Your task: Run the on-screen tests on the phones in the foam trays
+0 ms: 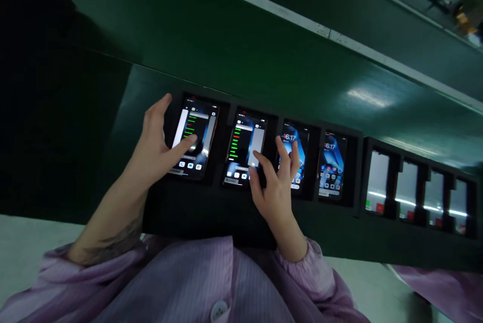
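Several lit smartphones lie face up in the slots of a black tray [181,207]. My left hand [151,144] is over the leftmost phone [202,149], its thumb on or just above the screen and its fingers spread past the tray's left edge. That phone shows tilted app cards with green and red lines. Over the second phone [234,149], which shows similar cards, my right hand [274,182] hovers with fingers apart, one fingertip at the screen's right side. Its other fingers partly cover the third phone [300,134]. The third and the fourth phone [331,167] show home screens reading 16:17.
To the right, a second black tray [392,220] holds several phones with pale screens. Both trays rest on a dark green bench [241,66] with a light strip [264,1] running across it. At lower right, a purple sleeve or garment [441,288] shows beside the bench.
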Motion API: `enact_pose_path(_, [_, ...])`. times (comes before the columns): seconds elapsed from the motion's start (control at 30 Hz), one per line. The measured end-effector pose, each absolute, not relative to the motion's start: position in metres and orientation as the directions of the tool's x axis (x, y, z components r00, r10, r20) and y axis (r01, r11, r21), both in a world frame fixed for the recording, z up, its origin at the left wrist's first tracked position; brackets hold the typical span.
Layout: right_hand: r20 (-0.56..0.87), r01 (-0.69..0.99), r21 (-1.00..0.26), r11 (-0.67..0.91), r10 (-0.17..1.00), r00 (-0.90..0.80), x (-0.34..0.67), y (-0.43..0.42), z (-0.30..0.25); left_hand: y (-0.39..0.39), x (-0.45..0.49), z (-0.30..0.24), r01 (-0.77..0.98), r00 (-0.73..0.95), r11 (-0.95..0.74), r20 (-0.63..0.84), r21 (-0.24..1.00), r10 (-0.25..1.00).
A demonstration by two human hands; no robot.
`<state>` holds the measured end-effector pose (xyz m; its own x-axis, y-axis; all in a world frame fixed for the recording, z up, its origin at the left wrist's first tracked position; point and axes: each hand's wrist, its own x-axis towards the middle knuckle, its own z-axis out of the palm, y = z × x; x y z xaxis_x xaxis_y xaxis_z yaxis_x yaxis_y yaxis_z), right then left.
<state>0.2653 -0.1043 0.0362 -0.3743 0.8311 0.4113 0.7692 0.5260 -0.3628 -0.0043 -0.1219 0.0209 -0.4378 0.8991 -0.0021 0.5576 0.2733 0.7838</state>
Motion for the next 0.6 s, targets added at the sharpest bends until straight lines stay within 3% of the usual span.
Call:
enact_pose_path(0.13, [0.343, 0.749, -0.331, 0.574, 0.813, -0.471, 0.265, -0.105, 0.04, -0.121, -0.006, 0.021, 0.422, -0.486, 0.338, -0.104, 0.841, 0.868])
enact_pose_path(0.37, [0.281, 0.754, -0.319, 0.574, 0.817, -0.503, 0.264, -0.104, 0.04, -0.118, -0.005, 0.028, 0.442, -0.461, 0.373, -0.15, 0.815, 0.874])
enact_pose_path(0.5, [0.4, 0.724, -0.362, 0.587, 0.799, -0.449, 0.276, -0.102, 0.043, -0.116, -0.007, 0.028, 0.538, -0.454, 0.411, -0.157, 0.736, 0.877])
enact_pose_path(0.6, [0.549, 0.753, -0.303, 0.584, 0.753, -0.363, 0.306, -0.099, 0.044, -0.118, -0.009, 0.024, 0.527, -0.416, 0.392, -0.174, 0.754, 0.893])
